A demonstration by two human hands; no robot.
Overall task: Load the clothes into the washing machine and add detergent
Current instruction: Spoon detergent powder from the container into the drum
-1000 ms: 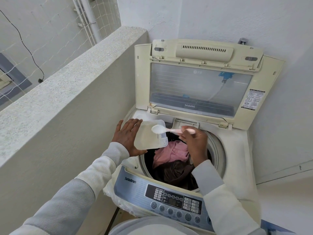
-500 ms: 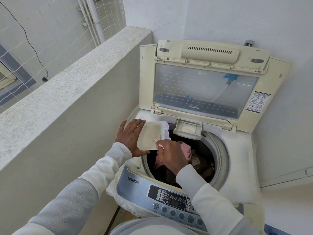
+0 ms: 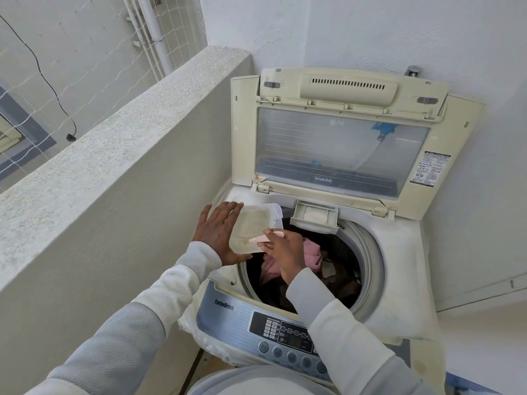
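A cream top-loading washing machine (image 3: 399, 280) stands with its lid (image 3: 342, 143) raised. Pink and dark clothes (image 3: 313, 255) lie in the drum. My left hand (image 3: 219, 232) grips a translucent detergent tub (image 3: 253, 226), tilted over the drum's left rim. My right hand (image 3: 285, 249) holds a pink spoon (image 3: 265, 238) whose bowl is dipped into the tub's powder. The small detergent drawer (image 3: 315, 216) at the back of the opening is pulled out.
A rough concrete parapet (image 3: 114, 155) runs close along the machine's left side. White walls stand behind and to the right. The control panel (image 3: 285, 332) with buttons faces me at the front. A plastic cover hangs at the machine's front left corner.
One second ago my right hand held the spoon, heaped with powder, over the drum by the drawer. It has since swung left and put the spoon back into the tub.
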